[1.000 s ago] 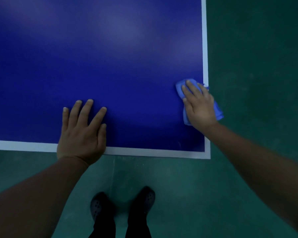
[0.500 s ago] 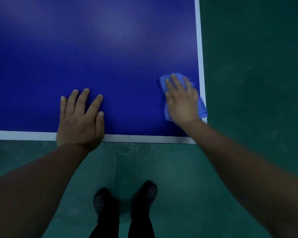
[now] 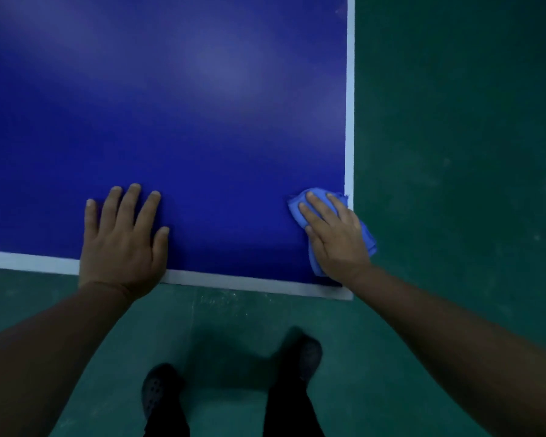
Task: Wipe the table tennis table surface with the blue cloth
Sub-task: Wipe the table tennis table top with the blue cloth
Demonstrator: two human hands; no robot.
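Green flooring (image 3: 454, 152) surrounds the near right corner of a deep blue table tennis bench (image 3: 171, 105) edged with a white line. On that corner lies a crumpled blue cloth (image 3: 368, 241), one end hanging past the right edge. Of the hands, the right hand (image 3: 334, 238) presses flat on the cloth with fingers straight, and the left hand (image 3: 123, 244) rests flat on the surface, fingers spread, holding nothing. Dark perforated shoes (image 3: 158, 392) stand below.
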